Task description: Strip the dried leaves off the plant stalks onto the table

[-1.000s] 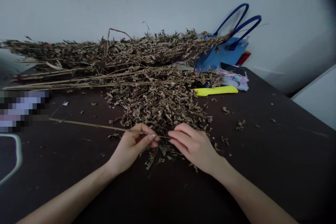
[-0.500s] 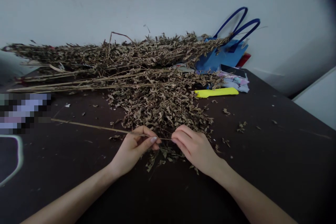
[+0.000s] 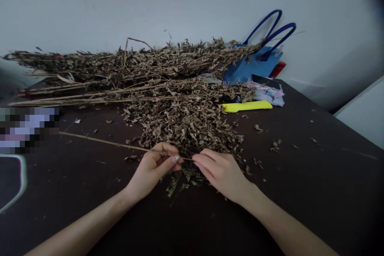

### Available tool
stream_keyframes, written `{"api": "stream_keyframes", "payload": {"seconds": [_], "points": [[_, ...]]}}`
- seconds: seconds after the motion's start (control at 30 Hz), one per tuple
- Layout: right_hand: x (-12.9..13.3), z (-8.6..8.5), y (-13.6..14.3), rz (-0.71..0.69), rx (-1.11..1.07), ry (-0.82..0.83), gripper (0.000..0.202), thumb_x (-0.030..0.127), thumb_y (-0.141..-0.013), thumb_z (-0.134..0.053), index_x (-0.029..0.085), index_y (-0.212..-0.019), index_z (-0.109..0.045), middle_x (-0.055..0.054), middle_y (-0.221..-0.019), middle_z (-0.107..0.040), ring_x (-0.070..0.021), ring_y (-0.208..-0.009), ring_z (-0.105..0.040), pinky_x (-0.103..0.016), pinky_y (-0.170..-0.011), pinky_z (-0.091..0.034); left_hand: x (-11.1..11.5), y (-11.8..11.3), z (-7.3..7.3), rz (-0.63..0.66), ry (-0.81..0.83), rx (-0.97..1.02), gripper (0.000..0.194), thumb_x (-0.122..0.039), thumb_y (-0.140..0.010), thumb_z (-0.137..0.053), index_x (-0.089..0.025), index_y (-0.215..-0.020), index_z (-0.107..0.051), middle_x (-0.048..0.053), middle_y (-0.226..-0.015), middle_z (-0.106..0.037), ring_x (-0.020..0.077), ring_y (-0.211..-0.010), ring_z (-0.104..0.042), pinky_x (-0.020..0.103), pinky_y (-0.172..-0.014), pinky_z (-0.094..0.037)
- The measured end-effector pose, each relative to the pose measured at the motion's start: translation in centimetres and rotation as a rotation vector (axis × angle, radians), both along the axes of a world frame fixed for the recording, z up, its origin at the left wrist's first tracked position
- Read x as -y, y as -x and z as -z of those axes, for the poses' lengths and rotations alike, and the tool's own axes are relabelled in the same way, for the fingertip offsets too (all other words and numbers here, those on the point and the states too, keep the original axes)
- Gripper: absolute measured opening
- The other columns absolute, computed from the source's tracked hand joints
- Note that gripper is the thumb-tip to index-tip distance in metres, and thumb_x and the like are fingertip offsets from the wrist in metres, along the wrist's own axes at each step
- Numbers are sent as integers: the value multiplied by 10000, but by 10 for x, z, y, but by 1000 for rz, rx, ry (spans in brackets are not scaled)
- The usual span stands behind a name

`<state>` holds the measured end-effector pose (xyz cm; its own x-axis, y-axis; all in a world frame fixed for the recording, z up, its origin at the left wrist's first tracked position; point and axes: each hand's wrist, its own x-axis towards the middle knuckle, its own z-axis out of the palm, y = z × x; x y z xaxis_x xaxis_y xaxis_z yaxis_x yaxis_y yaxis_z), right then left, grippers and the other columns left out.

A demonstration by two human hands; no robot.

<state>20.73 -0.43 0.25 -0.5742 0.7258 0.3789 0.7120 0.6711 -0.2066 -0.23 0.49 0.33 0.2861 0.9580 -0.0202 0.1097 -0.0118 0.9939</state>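
Observation:
A long, thin dried stem (image 3: 105, 141) runs from the left into my left hand (image 3: 157, 166), which is closed with thumb and fingers pinching it. Its thin end comes out on the other side and reaches the fingertips of my right hand (image 3: 220, 170), closed on it as well. The part inside the fingers is hidden. Just beyond both hands lies a heap of dry, curled brown leaves (image 3: 186, 124). Some darker greenish leaves (image 3: 183, 182) lie on the table under and between the hands.
Bundles of dried leafy stalks (image 3: 120, 62) stretch along the wall behind the heap. At the back right are a blue bag (image 3: 255, 66), a phone (image 3: 265, 81) and a yellow strip-like object (image 3: 247, 106). Leaf scraps dot the dark table (image 3: 300, 184). A pixelated patch covers something at left.
My right hand has shifted slightly left, closer to my left hand. The stem's far left end has risen a little. Both hands keep their grip.

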Motion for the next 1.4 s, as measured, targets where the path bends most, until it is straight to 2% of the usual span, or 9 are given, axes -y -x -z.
{"api": "stream_keyframes", "payload": {"seconds": [0.27, 0.43, 0.57, 0.83, 1.07, 1.23, 1.4], "points": [[-4, -1, -6, 49, -36, -13, 223, 190, -919, -384, 176, -959, -603, -41, -842, -610, -109, -714, -558, -219, -629, -412, -3, 1, 6, -50, 115, 217, 159, -235, -827, -585, -177, -958, -514, 15, -812, -634, 97, -661, -594, 217, -653, -469], [-7, 0, -10, 104, -21, -32, 217, 188, -917, -393, 180, -946, -608, -32, -833, -615, -109, -708, -565, -221, -635, -417, -5, 1, 7, -99, 153, 320, 131, -267, -842, -563, -179, -903, -487, 26, -790, -659, 105, -635, -591, 222, -611, -466], [-8, 0, -11, 131, -4, -53, 225, 214, -920, -390, 185, -957, -610, -34, -843, -616, -110, -689, -568, -222, -613, -421, -6, 2, 7, -112, 118, 269, 119, -276, -836, -570, -164, -825, -531, 25, -778, -651, 105, -629, -588, 216, -603, -465], [-4, -2, -7, 121, 25, -64, 224, 281, -918, -417, 191, -1033, -586, -44, -930, -616, -106, -695, -574, -208, -566, -415, -4, 3, 8, -94, 49, 148, 126, -265, -845, -561, -149, -796, -567, 18, -769, -619, 85, -635, -563, 195, -607, -442], [-5, -1, -7, 97, 22, -25, 243, 215, -928, -381, 176, -933, -620, -28, -799, -616, -102, -679, -572, -210, -598, -412, -4, 3, 10, -74, 77, 201, 126, -281, -854, -548, -156, -842, -541, 15, -773, -617, 85, -626, -559, 206, -620, -440], [-6, -1, -9, 114, 5, -47, 235, 222, -924, -391, 182, -919, -622, -29, -816, -618, -96, -686, -572, -198, -590, -405, -4, 2, 9, -90, 115, 269, 136, -293, -868, -525, -159, -845, -535, 21, -786, -621, 90, -652, -562, 210, -633, -445], [-4, -3, -8, 112, -17, -67, 225, 283, -918, -416, 183, -954, -614, -38, -861, -623, -100, -680, -569, -205, -561, -401, -1, 0, 9, -53, 104, 250, 114, -268, -857, -546, -155, -838, -550, 19, -809, -610, 98, -688, -575, 216, -670, -450]]}}
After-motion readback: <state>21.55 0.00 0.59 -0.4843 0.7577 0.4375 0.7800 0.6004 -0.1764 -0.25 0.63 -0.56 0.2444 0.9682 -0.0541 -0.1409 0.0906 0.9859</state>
